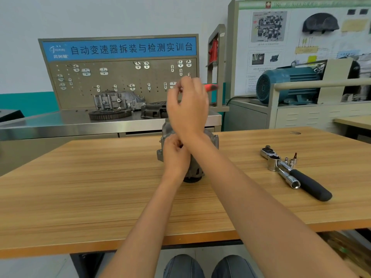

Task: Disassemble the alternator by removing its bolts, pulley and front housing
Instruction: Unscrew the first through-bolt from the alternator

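Note:
The grey metal alternator (210, 138) stands on the wooden table (80, 187), mostly hidden behind my two hands. My left hand (175, 155) grips its near side, fingers curled against the housing. My right hand (187, 106) is raised above the alternator with its fingers curled around a tool with a red handle (210, 87), whose end sticks out to the right. The tool's tip and where it meets the alternator are hidden.
A ratchet wrench with a black grip (301, 177), loose sockets (291, 161) and a small bit lie on the table to the right. Behind the table stands a steel bench (60, 121) with gearbox parts and a pegboard. A blue electric motor (287, 85) sits at the back right.

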Tool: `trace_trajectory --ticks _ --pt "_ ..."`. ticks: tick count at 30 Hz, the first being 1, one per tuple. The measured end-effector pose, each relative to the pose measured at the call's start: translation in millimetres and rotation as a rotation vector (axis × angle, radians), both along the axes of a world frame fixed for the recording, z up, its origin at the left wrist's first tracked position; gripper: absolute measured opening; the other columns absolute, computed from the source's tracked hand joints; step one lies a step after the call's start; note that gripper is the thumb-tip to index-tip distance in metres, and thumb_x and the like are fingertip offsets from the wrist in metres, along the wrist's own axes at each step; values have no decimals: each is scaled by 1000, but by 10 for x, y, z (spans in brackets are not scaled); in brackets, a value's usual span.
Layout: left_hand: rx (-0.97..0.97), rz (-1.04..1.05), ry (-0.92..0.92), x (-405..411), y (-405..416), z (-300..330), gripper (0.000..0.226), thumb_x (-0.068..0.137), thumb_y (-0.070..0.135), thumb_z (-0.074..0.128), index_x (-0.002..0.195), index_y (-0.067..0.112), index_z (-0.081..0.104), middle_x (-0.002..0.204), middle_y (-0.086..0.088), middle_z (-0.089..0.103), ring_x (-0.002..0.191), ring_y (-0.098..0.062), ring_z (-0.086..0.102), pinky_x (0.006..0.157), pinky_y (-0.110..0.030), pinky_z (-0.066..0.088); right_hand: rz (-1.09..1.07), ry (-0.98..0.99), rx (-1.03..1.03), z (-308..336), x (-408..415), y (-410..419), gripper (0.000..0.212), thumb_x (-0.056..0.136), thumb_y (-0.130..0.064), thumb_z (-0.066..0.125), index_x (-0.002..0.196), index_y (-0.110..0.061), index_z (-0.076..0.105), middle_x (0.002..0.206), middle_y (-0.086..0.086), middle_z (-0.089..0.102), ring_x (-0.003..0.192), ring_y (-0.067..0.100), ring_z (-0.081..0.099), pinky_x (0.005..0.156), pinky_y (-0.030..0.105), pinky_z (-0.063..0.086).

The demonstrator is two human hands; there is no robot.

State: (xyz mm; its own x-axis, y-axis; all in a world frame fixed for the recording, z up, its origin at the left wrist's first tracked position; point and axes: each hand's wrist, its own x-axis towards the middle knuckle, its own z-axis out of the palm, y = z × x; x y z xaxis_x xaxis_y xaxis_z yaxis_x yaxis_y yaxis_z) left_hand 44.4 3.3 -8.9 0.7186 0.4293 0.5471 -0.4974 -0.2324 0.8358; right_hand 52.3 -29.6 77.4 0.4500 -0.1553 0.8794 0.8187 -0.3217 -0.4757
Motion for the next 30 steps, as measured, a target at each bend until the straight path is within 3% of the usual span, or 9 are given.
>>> trace_trajectory --ticks 4,6,10,15,18,20,24,28,30 --pt "-17 -17 7 4 -8 4 26 84 -11 53 59 -5 57 57 -16 52 63 -16 42 59 -31 30 -246 -94 -54 -23 7 24 9 78 -15 51 76 -7 55 79 2 45 82 21 43 96 46 37" --pt "-9 -1 11 -13 -9 16 50 85 -4 56 45 25 50 48 9 46 59 -7 40 57 -30 30 -52 -19 -43 40 5 14 16 83 -18 49 68 -12 47 76 -2 43 79 18 41 85 38 39" --pt "43 -43 -45 -36 -26 25 24 94 18 54 74 26 65 79 -8 67 99 -38 56 87 -56 42 457 281 155 188 9 -75 36 91 -14 38 56 -15 38 65 -2 42 65 12 42 63 26 34" --pt "131 -11 -49 -64 -29 36 36 96 26 49 67 40 65 71 10 64 98 -40 56 92 -61 39 980 469 371 282 73 -185 42 90 -9 33 50 -11 42 49 -1 53 68 16 58 86 36 46" --pt "135 7 -87 -45 -19 22 31 95 16 52 68 26 64 69 -5 64 85 -32 57 82 -51 43 746 390 312 228 35 -112 37 91 -8 36 55 -12 43 58 2 52 63 9 54 70 20 42" --pt "107 17 -80 -35 -11 21 47 91 4 54 53 33 56 54 11 53 67 -14 49 65 -32 38 463 198 178 118 23 -54 30 91 -9 40 61 -14 43 68 1 47 65 9 44 62 19 36" --pt "43 -12 -16 -5 -16 -2 65 83 -11 48 34 31 40 36 16 32 43 -1 27 48 -21 20 -189 -136 -43 -19 45 3 12 82 -14 50 74 -7 56 76 1 45 76 18 44 79 32 38" --pt "36 2 -20 7 -18 5 54 86 -3 54 44 29 49 46 13 40 56 -8 35 57 -28 28 101 31 45 86 24 -25 28 88 -13 47 60 -14 44 67 -5 40 68 13 40 66 28 34" --pt "46 -15 -58 -3 -35 18 24 90 10 56 66 8 60 62 -11 55 73 -25 49 70 -38 39 374 196 142 164 18 -60 37 91 -11 41 54 -15 38 60 -3 39 59 8 39 59 22 37"
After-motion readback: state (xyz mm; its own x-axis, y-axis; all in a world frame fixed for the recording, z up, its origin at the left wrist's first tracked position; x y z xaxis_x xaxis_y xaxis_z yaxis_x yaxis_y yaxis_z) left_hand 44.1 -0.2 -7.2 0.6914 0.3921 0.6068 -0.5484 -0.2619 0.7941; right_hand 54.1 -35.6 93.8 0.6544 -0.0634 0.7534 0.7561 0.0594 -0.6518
